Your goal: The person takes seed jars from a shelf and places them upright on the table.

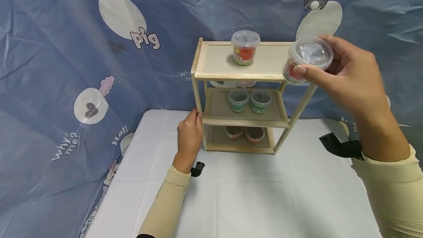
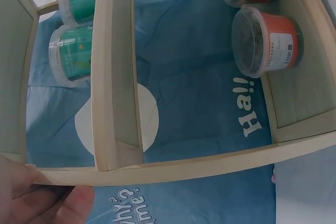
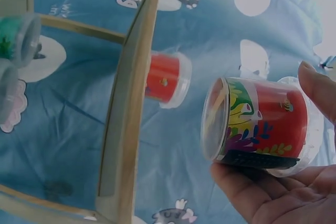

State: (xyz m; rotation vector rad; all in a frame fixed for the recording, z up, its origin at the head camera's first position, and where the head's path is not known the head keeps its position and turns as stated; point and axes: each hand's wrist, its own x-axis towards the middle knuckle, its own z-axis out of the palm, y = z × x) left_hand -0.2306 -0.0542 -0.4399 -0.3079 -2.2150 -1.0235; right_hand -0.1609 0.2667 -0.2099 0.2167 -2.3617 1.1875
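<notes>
My right hand (image 1: 358,78) grips a clear lidded plastic tub with a red label (image 1: 308,58), thumb on one side and fingers on the other. It is raised at the right end of a three-tier wooden shelf (image 1: 214,60), overlapping the top board's corner in the head view. In the right wrist view the tub (image 3: 268,121) lies sideways, apart from the board. My left hand (image 1: 190,133) holds the shelf's left front post, its fingertips (image 2: 81,203) against the wood. A similar red-labelled tub (image 1: 244,52) stands on the top board, left of the middle.
Two green-labelled tubs (image 1: 238,100) stand side by side on the middle tier. Below them, two tubs with orange-red labels (image 1: 255,135) occupy the bottom tier. The shelf stands on a white-covered table (image 1: 231,194), close to a blue printed cloth (image 1: 172,17) hanging behind it.
</notes>
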